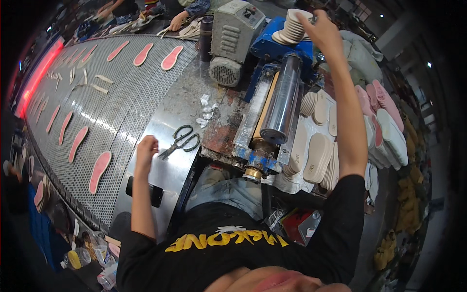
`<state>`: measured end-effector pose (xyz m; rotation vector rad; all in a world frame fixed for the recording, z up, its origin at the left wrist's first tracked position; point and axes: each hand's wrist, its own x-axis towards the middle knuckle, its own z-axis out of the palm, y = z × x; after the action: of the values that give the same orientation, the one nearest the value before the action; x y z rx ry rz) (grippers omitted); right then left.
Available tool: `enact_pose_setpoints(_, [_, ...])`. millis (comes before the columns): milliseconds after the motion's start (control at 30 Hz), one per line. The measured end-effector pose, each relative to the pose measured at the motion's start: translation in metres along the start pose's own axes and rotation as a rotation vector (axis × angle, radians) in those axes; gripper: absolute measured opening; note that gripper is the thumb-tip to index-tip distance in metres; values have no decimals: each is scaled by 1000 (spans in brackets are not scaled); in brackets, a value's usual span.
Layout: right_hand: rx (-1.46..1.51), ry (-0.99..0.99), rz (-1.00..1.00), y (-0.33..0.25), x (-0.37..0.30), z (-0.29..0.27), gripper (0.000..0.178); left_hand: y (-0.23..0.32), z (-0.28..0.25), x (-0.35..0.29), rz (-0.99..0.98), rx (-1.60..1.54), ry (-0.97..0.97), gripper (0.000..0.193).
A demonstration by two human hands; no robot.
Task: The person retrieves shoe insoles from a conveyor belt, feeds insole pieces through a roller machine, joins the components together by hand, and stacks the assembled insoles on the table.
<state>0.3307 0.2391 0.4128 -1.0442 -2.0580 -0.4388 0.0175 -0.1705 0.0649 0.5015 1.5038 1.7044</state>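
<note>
My right hand (325, 33) is stretched out to a stack of pale insoles (291, 30) on the blue housing of a roller machine. Its thumb and fingers are apart, and the thumb reaches the right side of the stack. Above the shiny metal plate beside the conveyor, my left hand (147, 147) is curled closed, and nothing shows in it. Black-handled scissors (181, 141) lie on that plate, just right of the left hand. Between the two hands is the machine's steel roller (283, 100).
A mesh conveyor (112, 92) at left carries pink insoles (100, 171) and pale strips. Beige insoles (317, 163) and pink and white ones (387, 109) are piled at right. A grey motor (232, 36) stands far. Another person's hand (179, 21) works beyond the conveyor.
</note>
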Motion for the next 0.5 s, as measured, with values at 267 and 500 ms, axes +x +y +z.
enact_pose_setpoints(267, [-232, -383, 60, -9, 44, 30, 68, -46, 55, 22, 340, 711, -101, 25])
enact_pose_setpoints(500, [353, -338, 175, 57, 32, 25, 49, -44, 66, 25, 512, 1051, -123, 21])
